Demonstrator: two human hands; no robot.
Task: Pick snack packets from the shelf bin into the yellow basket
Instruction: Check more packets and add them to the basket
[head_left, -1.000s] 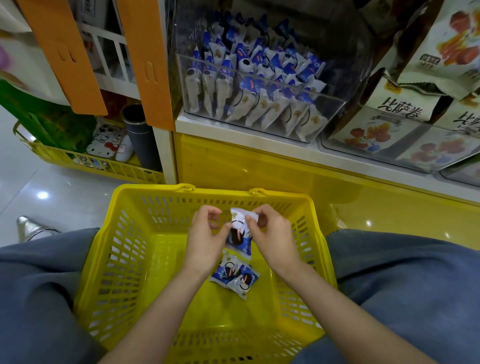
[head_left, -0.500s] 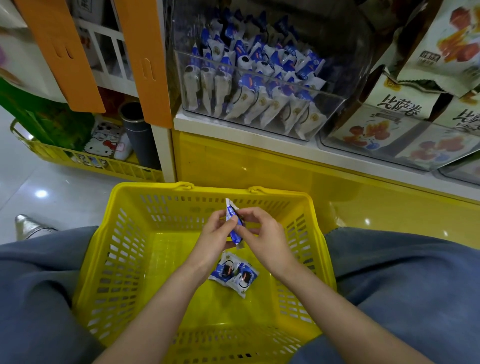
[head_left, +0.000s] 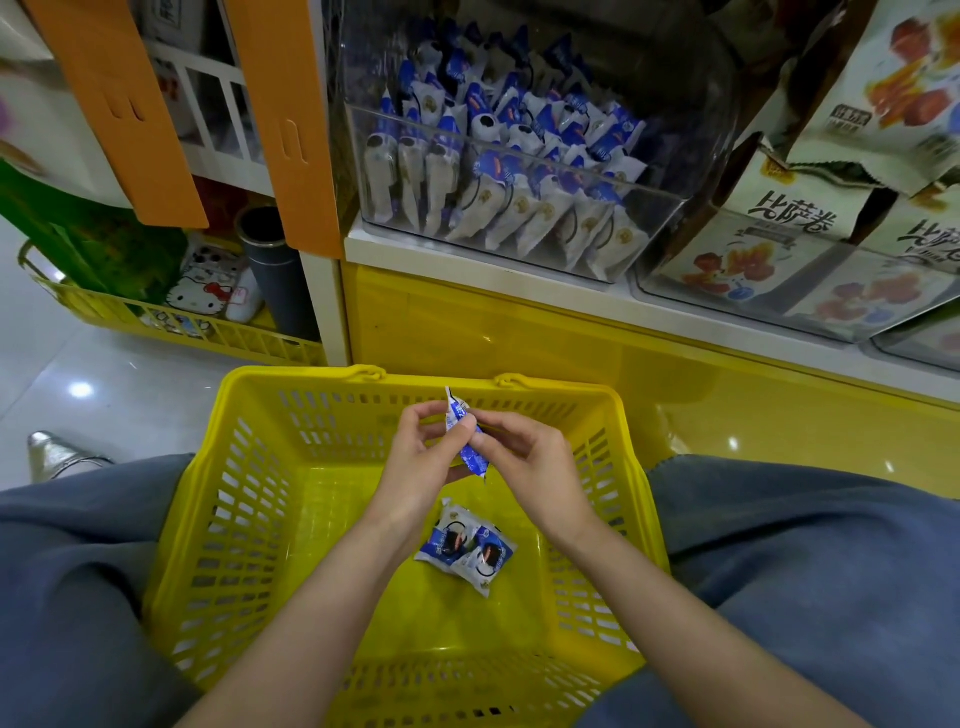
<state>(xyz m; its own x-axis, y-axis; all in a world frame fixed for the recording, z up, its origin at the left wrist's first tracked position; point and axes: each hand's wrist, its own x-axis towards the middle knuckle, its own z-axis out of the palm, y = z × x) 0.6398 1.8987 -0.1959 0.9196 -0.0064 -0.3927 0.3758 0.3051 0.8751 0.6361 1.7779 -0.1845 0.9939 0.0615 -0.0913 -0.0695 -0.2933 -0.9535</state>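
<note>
Shop shelves fill the back, and a yellow basket (head_left: 244, 441) sits low in front, between two legs in blue jeans (head_left: 831, 571). One small blue and white snack packet (head_left: 466, 442) is up in the air over the far half of the basket, close to its far wall. We see its thin edge. It stands almost straight up, with its top leaning a little to the left.

Both hands hold it. The left hand (head_left: 418, 467) pinches it from the left with bent fingers and thumb. The right hand (head_left: 535, 462) pinches it from the right in the same way. The packet's top pokes up above the fingers and its bottom end hangs out below them.

Two more packets (head_left: 465, 551) lie on the basket floor near the middle, touching each other, right under the hands.

Up on the white shelf is a see-through shelf bin (head_left: 649, 218) full of the same packets (head_left: 498, 171). Bigger snack bags (head_left: 779, 244) sit just beside it on the right. Orange boards (head_left: 280, 119) hang on the left. Another yellow basket (head_left: 208, 332) stands on the shiny floor (head_left: 78, 374), and a silver shoe (head_left: 49, 452) peeks out by the left leg.
</note>
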